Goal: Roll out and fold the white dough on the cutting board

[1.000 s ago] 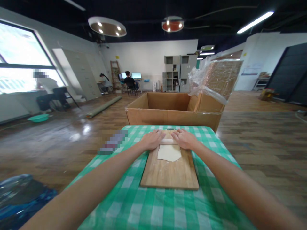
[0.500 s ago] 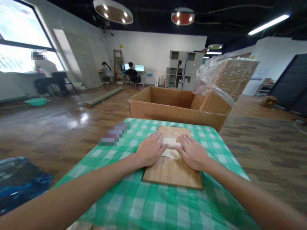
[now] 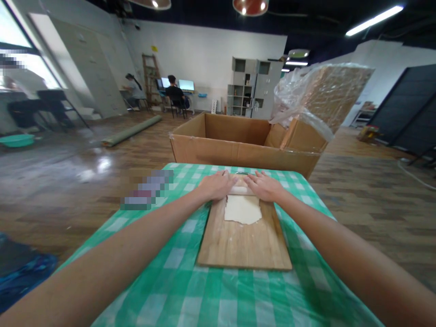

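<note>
A flat sheet of pale dough (image 3: 242, 209) lies on a wooden board (image 3: 243, 240) set on a green checked tablecloth (image 3: 190, 290). At the dough's far edge lies a light rolling pin (image 3: 240, 190). My left hand (image 3: 216, 185) presses flat on its left end, fingers stretched out. My right hand (image 3: 265, 186) presses flat on its right end in the same way. Both arms reach far forward.
A big open cardboard box (image 3: 238, 150) stands just behind the table, with a plastic-wrapped board (image 3: 320, 97) leaning from its right side. A blurred-out object (image 3: 146, 195) lies on the cloth to the left. People sit at desks far back. Wooden floor lies on both sides.
Half a second ago my hands and the pin were nearer me, over the dough's middle. They have pushed away to the dough's far edge, and the dough lies uncovered and flatter.
</note>
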`<move>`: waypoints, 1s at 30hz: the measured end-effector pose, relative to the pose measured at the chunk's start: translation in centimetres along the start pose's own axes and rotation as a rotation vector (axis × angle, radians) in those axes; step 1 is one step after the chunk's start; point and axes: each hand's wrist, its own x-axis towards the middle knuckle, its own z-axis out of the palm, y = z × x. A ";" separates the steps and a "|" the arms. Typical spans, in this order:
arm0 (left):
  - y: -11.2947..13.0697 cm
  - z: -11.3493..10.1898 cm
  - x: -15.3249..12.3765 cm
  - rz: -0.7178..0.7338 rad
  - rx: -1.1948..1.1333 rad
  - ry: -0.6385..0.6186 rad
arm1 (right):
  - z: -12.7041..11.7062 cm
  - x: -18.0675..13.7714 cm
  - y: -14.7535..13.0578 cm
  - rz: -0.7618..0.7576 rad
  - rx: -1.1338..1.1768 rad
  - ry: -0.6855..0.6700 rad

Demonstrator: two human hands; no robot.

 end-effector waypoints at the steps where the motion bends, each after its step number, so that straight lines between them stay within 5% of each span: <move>1: -0.1 0.0 0.2 0.009 0.005 -0.007 | 0.1 0.3 0.2 -0.006 -0.002 -0.008; 10: 0.9 -0.6 -0.2 -0.018 0.078 0.033 | -1.0 -0.3 -0.6 0.006 -0.052 0.005; 23: 4.3 -1.6 -9.8 0.084 0.118 0.125 | -2.3 -8.6 -6.7 0.175 0.151 0.078; 30: 3.4 -1.0 -6.3 0.005 0.096 0.080 | -2.2 -5.5 -4.1 0.055 0.103 0.013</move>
